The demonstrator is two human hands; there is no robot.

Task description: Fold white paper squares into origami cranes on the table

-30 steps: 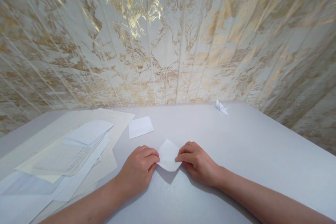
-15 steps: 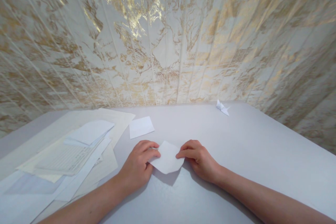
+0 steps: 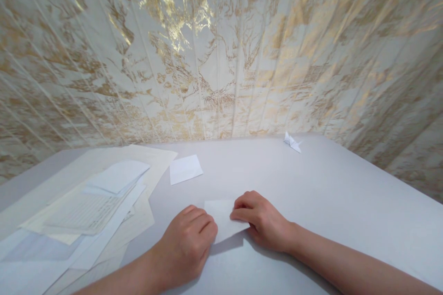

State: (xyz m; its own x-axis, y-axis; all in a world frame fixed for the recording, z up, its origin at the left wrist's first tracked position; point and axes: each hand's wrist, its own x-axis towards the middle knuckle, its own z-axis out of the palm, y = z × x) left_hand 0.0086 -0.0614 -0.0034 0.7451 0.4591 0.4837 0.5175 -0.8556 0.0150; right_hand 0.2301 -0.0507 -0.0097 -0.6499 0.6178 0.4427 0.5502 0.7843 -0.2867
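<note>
A small white sheet of paper [image 3: 224, 221] is held between my two hands, slightly above the table with its shadow below the near edge. My left hand [image 3: 190, 242] is closed at the paper's left edge, the back of the hand up, its fingertips hidden. On the opposite edge, my right hand [image 3: 258, 219] pinches the paper between thumb and fingers. Beyond my left hand lies another small white paper square [image 3: 186, 169], flat on the table.
An untidy stack of papers [image 3: 114, 179], some with writing, covers the table's left side. A folded white paper crane [image 3: 292, 143] sits near the back edge of the white table [image 3: 328, 193]. Behind it rises a white wall covering with gold patterns [image 3: 218, 55].
The paper has turned between my hands and come slightly nearer to me. My left hand has rolled over, its fingertips now out of sight. My right hand keeps its pinch.
</note>
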